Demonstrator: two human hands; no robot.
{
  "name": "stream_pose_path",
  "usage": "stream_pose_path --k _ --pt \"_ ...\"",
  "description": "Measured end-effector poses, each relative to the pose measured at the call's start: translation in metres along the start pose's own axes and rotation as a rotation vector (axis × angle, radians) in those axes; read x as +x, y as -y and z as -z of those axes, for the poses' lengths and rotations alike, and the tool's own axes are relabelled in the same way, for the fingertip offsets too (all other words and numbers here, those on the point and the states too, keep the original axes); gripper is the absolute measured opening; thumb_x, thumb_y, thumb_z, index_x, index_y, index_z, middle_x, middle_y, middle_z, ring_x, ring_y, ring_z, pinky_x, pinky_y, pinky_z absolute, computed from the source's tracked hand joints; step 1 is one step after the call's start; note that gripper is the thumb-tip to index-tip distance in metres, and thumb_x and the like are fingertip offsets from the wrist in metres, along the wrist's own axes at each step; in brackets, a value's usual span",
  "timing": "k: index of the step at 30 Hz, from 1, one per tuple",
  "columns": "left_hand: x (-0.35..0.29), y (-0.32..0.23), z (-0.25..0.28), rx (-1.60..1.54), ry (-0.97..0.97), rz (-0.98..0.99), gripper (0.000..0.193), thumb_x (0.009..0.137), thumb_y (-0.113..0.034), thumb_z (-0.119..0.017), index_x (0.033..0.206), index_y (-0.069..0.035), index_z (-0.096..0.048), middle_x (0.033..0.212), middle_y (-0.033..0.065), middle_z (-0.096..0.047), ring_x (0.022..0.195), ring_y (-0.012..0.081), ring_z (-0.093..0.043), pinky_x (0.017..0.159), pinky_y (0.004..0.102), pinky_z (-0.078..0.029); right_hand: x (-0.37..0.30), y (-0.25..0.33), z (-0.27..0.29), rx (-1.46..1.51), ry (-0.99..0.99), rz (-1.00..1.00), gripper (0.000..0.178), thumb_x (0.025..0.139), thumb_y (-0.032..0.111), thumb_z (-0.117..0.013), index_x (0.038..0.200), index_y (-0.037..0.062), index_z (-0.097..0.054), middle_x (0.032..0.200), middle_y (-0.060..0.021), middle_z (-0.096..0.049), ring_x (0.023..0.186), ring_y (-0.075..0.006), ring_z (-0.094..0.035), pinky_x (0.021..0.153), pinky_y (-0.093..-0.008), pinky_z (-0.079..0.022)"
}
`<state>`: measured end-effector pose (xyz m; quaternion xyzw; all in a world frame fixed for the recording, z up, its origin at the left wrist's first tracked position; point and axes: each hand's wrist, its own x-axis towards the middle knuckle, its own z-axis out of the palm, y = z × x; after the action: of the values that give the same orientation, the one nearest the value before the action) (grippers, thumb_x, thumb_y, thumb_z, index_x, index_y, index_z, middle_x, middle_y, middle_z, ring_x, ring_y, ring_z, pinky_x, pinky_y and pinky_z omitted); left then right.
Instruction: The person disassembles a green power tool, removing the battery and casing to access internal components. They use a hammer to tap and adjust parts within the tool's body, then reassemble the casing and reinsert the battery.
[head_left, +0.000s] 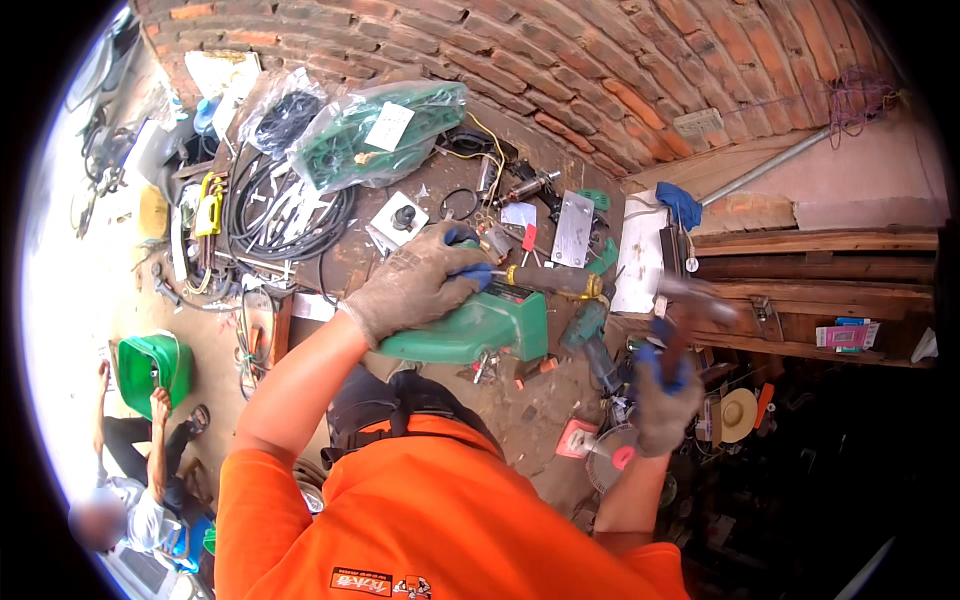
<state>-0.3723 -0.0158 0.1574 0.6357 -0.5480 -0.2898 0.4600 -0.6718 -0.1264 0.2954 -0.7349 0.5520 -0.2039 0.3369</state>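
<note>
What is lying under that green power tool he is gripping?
Under the green power tool only the cluttered brown workbench shows, with small metal bits. The left hand covers its top; directly beneath is hidden.

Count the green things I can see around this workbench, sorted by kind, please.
Green power-tool body under the gloved left hand: 1
Green tool part in a clear plastic bag: 1
Green drill lying on the bench: 1
Green bucket on the floor: 1
Total: 4
</note>
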Motion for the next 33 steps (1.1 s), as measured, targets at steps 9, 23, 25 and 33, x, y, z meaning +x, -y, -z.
stream_pose_path --k 9,23,25,33 --pt "-0.001 0.007 0.001 -0.012 -0.017 -0.005 0.033 0.092 -0.021 -0.07 0.122 -0.008 -0.073 0.134 0.0232 -0.059 0.118 0.0412 -0.063 0.102 0.0459 -0.051 0.002 0.0 -0.016 0.15 -0.104 0.177 0.036 0.094 0.006 -0.069 0.13 0.0001 -0.068 0.086 -0.0035 -0.071 0.057 -0.0047 -0.055 0.052 -0.0222 -0.043" --pt "0.002 0.002 0.001 0.014 0.053 -0.032 0.039 0.093 -0.024 -0.07 0.13 -0.011 -0.069 0.134 0.0218 -0.058 0.123 0.0401 -0.059 0.106 0.0448 -0.048 0.036 0.034 -0.091 0.61 0.346 -0.13 0.037 0.092 0.009 -0.072 0.123 -0.01 -0.066 0.071 -0.0011 -0.061 0.052 -0.0077 -0.053 0.047 -0.0232 -0.042" --pt "-0.001 0.007 0.009 -0.108 0.138 -0.025 0.06 0.088 -0.021 -0.075 0.144 -0.011 -0.056 0.14 0.0185 -0.053 0.131 0.0344 -0.055 0.111 0.0407 -0.044 0.033 0.04 -0.093 0.581 0.259 -0.121 0.037 0.093 0.012 -0.073 0.123 -0.0078 -0.067 0.07 -0.0017 -0.061 0.053 -0.0086 -0.054 0.047 -0.0241 -0.042" --pt "-0.02 0.029 0.006 -0.434 -0.006 0.17 0.089 0.072 -0.036 -0.09 0.146 -0.009 -0.049 0.14 0.0198 -0.052 0.129 0.0334 -0.054 0.109 0.04 -0.045 0.016 0.048 -0.076 0.577 0.093 -0.054 0.033 0.091 0.008 -0.072 0.12 -0.0084 -0.068 0.074 -0.0061 -0.066 0.055 -0.0097 -0.058 0.047 -0.0236 -0.045"
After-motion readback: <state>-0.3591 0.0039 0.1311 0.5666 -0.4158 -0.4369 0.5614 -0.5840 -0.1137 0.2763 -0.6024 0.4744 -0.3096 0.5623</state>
